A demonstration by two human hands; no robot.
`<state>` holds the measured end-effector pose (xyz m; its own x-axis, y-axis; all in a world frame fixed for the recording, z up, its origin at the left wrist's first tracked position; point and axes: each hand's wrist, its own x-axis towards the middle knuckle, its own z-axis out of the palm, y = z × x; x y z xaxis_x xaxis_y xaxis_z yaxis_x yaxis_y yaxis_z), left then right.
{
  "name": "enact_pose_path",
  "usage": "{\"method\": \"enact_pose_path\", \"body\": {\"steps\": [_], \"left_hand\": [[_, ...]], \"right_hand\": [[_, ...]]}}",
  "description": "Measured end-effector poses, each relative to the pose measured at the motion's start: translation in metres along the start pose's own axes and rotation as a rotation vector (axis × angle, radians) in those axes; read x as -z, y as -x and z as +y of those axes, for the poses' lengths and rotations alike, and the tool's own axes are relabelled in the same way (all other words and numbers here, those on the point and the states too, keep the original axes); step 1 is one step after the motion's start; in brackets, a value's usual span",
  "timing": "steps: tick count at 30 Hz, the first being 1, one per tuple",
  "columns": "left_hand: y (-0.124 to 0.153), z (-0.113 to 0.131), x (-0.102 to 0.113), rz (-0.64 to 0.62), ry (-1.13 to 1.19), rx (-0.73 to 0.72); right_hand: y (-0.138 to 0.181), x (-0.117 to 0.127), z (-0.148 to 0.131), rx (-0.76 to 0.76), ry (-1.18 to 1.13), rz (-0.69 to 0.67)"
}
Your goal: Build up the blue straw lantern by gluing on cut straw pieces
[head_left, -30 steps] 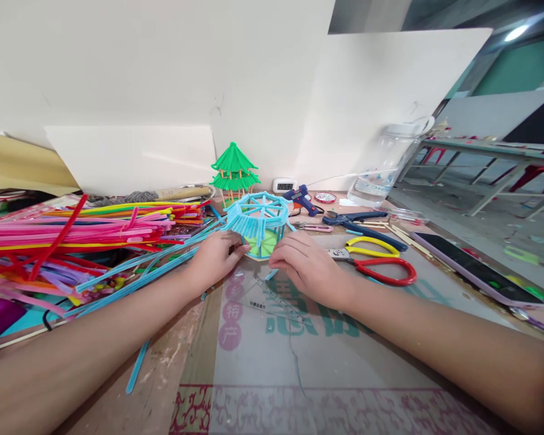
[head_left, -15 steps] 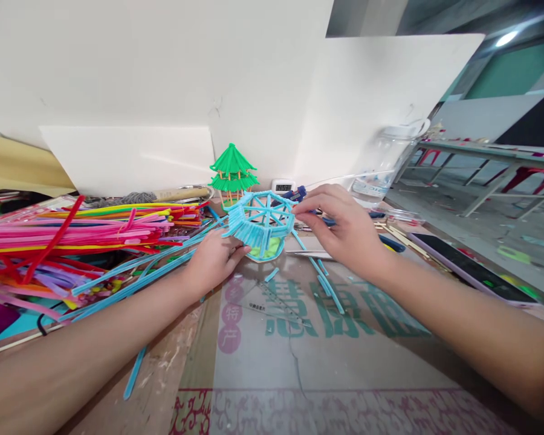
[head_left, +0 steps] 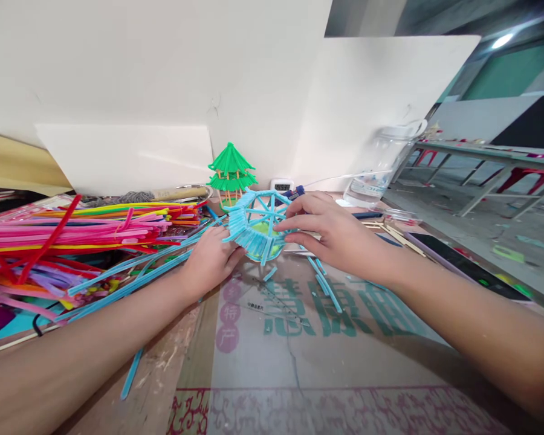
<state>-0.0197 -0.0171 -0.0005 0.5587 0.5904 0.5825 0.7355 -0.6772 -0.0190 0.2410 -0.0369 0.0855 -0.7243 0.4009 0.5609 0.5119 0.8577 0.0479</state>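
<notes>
A light-blue pipe-cleaner pavilion model (head_left: 249, 232) stands tilted in front of me, with a spoked, open roof frame and fringe-like eaves along its left and front. Part of its light-green base shows underneath. My left hand (head_left: 211, 257) grips the model low on the left side, its fingers partly hidden behind the eaves. My right hand (head_left: 329, 232) is closed at the right rim, fingertips over the edge and thumb below. Just in front lies a short blue pipe-cleaner piece (head_left: 270, 274).
Behind stands a green pagoda model (head_left: 231, 169) beside a small digital timer (head_left: 281, 185). Bundles of coloured pipe cleaners (head_left: 72, 232) fill the left. On the right are a phone (head_left: 466, 266), wooden sticks (head_left: 403, 238) and a clear plastic jug (head_left: 369, 172). Cut blue strips (head_left: 329, 290) lie nearby.
My right hand has moved left and slightly down, from a pinch at the right corner to the rim. The model has turned and tilted a little toward me.
</notes>
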Motion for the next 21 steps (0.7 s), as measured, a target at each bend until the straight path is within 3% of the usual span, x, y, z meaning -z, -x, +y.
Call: {"method": "enact_pose_path", "body": {"steps": [7,13,16,21], "left_hand": [[-0.001,0.001,0.001,-0.004,0.006,0.023],[-0.003,0.001,0.002,-0.023,0.078,0.031],[-0.002,0.001,0.001,-0.013,0.065,0.041],[-0.001,0.002,0.0,-0.06,-0.002,0.099]], "right_hand": [[-0.003,0.003,-0.004,-0.093,-0.186,0.08],[-0.005,0.024,-0.01,-0.376,-0.471,0.117],[-0.007,0.032,-0.004,-0.503,-0.471,0.082],[-0.006,0.032,0.014,-0.629,-0.245,0.053]]}}
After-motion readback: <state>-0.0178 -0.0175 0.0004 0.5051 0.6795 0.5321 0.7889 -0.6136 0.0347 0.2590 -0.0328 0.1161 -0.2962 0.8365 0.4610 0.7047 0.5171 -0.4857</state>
